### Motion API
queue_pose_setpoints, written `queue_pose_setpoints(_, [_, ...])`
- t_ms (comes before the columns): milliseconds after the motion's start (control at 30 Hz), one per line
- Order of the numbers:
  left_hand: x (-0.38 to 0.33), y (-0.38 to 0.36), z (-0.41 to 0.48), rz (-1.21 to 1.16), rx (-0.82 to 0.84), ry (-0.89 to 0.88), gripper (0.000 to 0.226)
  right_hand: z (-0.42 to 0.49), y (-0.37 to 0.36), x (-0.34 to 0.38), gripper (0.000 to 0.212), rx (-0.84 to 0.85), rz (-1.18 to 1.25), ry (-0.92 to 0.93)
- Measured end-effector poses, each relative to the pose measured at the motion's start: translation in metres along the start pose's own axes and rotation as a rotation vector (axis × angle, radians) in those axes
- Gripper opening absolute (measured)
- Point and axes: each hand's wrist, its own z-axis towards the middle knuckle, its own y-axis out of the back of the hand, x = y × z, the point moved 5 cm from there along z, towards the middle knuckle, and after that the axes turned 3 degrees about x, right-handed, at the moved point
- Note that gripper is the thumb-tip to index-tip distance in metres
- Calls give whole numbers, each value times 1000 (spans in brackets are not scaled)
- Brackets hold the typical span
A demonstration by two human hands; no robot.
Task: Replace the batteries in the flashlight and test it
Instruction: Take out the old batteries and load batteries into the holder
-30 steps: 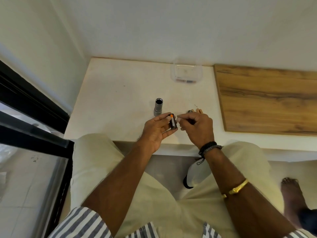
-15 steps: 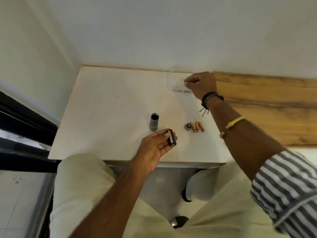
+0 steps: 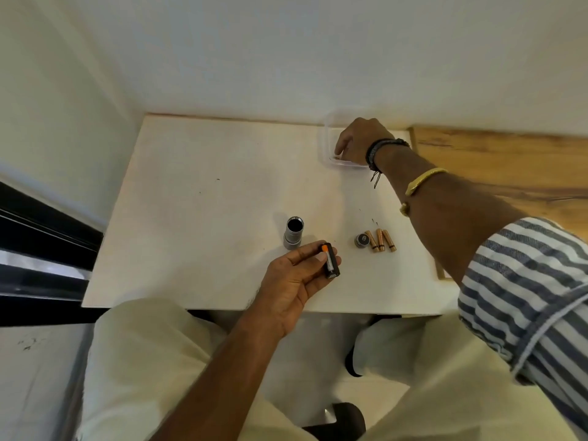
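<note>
Grey flashlight body (image 3: 293,233) upright, open-topped – black battery holder (image 3: 331,261) aloft, three gold batteries (image 3: 380,240) beside end cap (image 3: 361,240)

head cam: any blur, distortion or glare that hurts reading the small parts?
Head view: strong wide-angle bending at the edges, table lines splay. Centre is fairly sharp: flashlight body, three gold batteries and the battery holder in the left hand read clearly. Right hand slightly soft, and the clear container nearly vanishes against the wall. Soft light, faint shadows, no glare.
</note>
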Motion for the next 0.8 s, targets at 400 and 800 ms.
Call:
queue_pose_setpoints(400, [-4,-1,-6,-11,-36,-32,24,-51,13,0,22,-341,282,-12])
queue_pose_setpoints(800, [-9,-11,-22,-84,26,-29,30,-212,-34,38,19,-407,1033,-83])
